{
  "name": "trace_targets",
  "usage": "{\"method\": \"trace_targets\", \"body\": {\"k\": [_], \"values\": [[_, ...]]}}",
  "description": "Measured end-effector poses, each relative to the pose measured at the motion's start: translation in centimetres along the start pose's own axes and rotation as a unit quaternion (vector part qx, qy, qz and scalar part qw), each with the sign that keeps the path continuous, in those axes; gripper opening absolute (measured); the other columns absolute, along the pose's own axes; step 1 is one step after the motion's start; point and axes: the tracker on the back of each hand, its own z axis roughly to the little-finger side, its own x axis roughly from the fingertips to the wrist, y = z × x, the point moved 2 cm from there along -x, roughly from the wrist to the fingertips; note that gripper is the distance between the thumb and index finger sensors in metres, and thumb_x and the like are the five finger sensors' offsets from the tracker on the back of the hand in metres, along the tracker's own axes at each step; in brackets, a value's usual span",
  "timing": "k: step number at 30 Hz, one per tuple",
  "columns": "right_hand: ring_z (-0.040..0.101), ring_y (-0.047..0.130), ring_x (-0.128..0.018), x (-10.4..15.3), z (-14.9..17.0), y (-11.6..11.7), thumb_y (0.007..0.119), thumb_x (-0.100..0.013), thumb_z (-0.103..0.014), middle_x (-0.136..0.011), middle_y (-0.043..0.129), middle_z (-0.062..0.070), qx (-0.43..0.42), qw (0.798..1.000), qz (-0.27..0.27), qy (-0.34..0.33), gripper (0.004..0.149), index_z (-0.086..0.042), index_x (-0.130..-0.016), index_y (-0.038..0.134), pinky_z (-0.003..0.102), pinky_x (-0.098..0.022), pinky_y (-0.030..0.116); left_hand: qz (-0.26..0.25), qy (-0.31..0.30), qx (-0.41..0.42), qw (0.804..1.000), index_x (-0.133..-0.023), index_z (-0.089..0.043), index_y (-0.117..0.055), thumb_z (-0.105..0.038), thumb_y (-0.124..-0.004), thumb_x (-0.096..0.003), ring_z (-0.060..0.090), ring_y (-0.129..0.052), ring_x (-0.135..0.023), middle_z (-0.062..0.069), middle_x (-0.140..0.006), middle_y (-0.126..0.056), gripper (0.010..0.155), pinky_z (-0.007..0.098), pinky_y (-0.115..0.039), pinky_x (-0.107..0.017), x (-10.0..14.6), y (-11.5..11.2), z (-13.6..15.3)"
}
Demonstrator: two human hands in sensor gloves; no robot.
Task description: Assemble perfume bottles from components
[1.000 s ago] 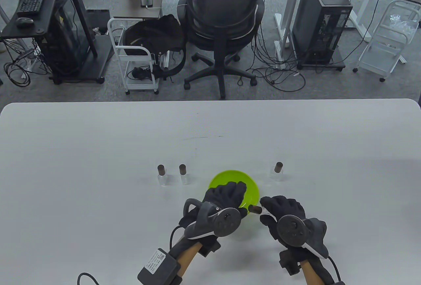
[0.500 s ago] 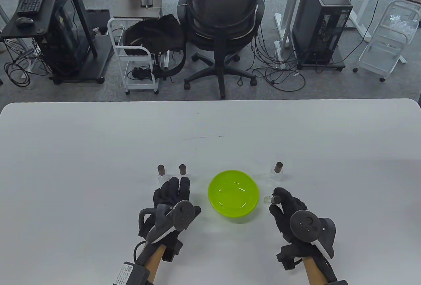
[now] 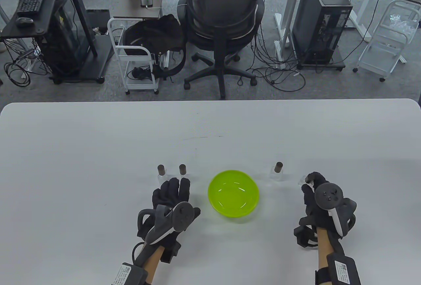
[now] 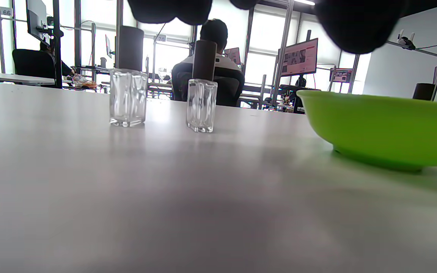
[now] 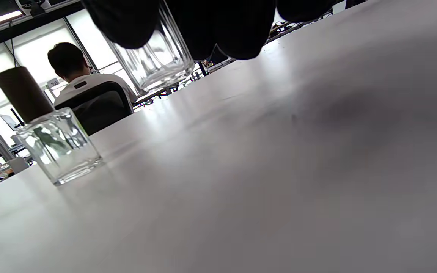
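Perfume bottle (image 5: 154, 57), gripped in the right hand (image 3: 317, 196), hangs just above the bench (image 3: 98, 140) right of the green bowl (image 3: 233, 196), seemingly for standing beside another capped bottle (image 3: 278, 171); the left hand (image 3: 171, 199) rests flat, empty.

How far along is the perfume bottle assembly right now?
Done: three capped bottles stand on the table, two left of the green bowl at and, one right of it. In hand: the right hand holds a fourth glass bottle just above the table beside that one. The left hand rests flat. Left: setting it down; the bowl looks empty.
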Motion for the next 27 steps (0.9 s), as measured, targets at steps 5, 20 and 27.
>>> {"method": "trace_targets", "body": {"k": [5,20,27], "values": [[0.033,0.072,-0.098,-0.8,0.5,0.5,0.064,-0.066,-0.04,-0.112,0.066,0.007,0.026,0.999,-0.016,0.026,0.054,-0.023,-0.112,0.044,0.068,-0.074,0.053,-0.002,0.002,0.0,1.0,-0.119,-0.017,-0.03,-0.065,-0.066,-0.049,0.05,-0.051,-0.11,0.023,-0.121,-0.04,0.092,0.065,-0.044,-0.081,0.1,0.0,0.2],[0.052,0.065,-0.101,0.3,0.6,-0.5,0.071,-0.06,-0.039,-0.117,0.055,0.025,0.026,0.999,-0.02,-0.004,0.069,-0.011,-0.115,0.04,0.073,-0.07,0.052,0.001,0.008,0.008,1.0,-0.119,-0.017,-0.031,-0.065,-0.067,-0.0489,0.051,-0.05,-0.11,0.023,-0.122,-0.039,0.092,0.065,-0.043,-0.081,0.1,0.2,0.6],[0.063,0.053,-0.103,3.1,0.2,-2.3,0.073,-0.058,-0.045,-0.12,0.041,0.033,0.091,0.994,-0.008,-0.06,0.082,-0.007,-0.117,0.03,0.077,-0.069,0.049,-0.001,0.015,0.01,1.0,-0.119,-0.017,-0.031,-0.065,-0.066,-0.0489,0.051,-0.049,-0.11,0.023,-0.122,-0.039,0.092,0.066,-0.042,-0.081,0.3,0.3,1.0]]}}
